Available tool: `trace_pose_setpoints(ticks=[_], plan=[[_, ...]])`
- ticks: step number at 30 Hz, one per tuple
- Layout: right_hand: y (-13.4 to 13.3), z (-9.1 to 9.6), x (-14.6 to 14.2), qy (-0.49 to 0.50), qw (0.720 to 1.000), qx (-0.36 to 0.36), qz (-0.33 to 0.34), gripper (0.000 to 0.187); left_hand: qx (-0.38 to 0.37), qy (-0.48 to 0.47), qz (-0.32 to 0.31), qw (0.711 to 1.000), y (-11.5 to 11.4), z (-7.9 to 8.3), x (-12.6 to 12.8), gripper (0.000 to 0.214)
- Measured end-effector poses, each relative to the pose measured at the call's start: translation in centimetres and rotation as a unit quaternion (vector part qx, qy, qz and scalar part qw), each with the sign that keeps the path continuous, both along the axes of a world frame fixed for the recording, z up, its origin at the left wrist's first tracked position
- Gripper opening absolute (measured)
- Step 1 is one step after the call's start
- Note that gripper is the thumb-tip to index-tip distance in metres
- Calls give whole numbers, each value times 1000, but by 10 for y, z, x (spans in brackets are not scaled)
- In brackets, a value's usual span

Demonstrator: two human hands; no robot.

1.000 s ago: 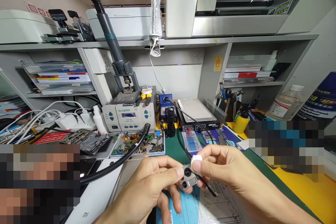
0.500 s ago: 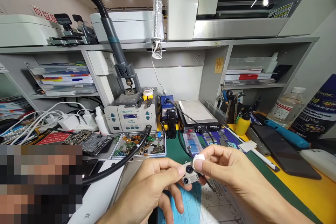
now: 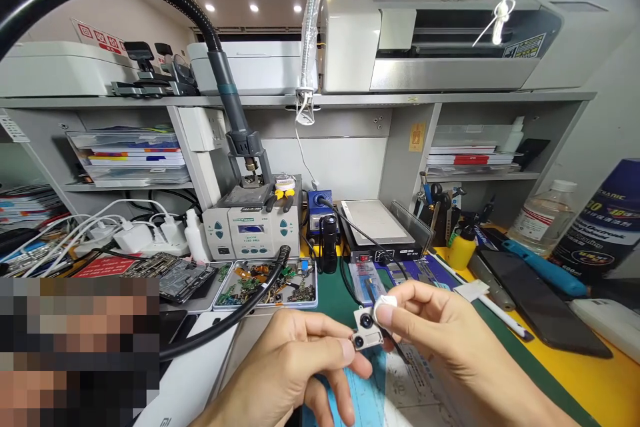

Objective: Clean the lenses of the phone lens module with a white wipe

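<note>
Pinched between the left hand's (image 3: 295, 363) thumb and forefinger was a small camera module (image 3: 367, 328), two dark lenses facing up toward the viewer, held in the air just above the green mat (image 3: 330, 297) and a blue sheet (image 3: 363, 393). Right hand (image 3: 435, 327) came in from the other side, thumb and forefinger closed on a little white pad (image 3: 384, 310), and that pad sat right against the module's upper right corner, touching beside the larger lens. So both hands were clenched, each on its own thing, and they met at the module. Module's long axis ran from lower left to upper right, smaller lens toward the left fingers, bigger one toward the pad. A thin dark wire (image 3: 397, 347) trailed down behind the right fingers; where it ended I could not tell. Left hand carried the piece, right hand was the one pressed to its lens end. Behind them, well apart, lay a tray (image 3: 267, 280) of loose boards and a rework station (image 3: 253, 223). Off to the right, a dark phone (image 3: 537, 297) lay flat on the yellow bench.
</note>
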State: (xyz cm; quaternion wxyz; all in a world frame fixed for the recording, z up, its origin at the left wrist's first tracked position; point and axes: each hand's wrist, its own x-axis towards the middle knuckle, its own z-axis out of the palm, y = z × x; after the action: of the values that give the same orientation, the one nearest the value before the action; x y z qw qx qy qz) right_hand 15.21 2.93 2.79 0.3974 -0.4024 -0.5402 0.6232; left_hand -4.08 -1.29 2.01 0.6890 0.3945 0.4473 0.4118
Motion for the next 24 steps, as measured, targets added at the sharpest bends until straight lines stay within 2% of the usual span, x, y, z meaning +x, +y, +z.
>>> trace_pose_setpoints(ticks=[5, 8, 14, 18, 20, 24], plan=[[-1, -1, -3, 17, 1000, -11, -4, 28, 7, 30, -35, 999, 3, -3, 0, 27], [-1, -2, -3, 27, 999, -19, -7, 28, 16, 35, -32, 999, 3, -4, -1, 31], [-1, -4, -5, 58, 997, -40, -15, 30, 81, 85, 44, 992, -5, 4, 9, 31], [-4, -5, -9, 87, 994, -58, -27, 32, 110, 143, 98, 979, -8, 0, 18, 30], [-4, -5, -10, 97, 993, -63, -27, 32, 154, 223, 143, 952, -9, -5, 22, 21], [-5, -6, -9, 95, 993, -61, -18, 29, 312, 372, 185, 854, -10, -13, 24, 5]])
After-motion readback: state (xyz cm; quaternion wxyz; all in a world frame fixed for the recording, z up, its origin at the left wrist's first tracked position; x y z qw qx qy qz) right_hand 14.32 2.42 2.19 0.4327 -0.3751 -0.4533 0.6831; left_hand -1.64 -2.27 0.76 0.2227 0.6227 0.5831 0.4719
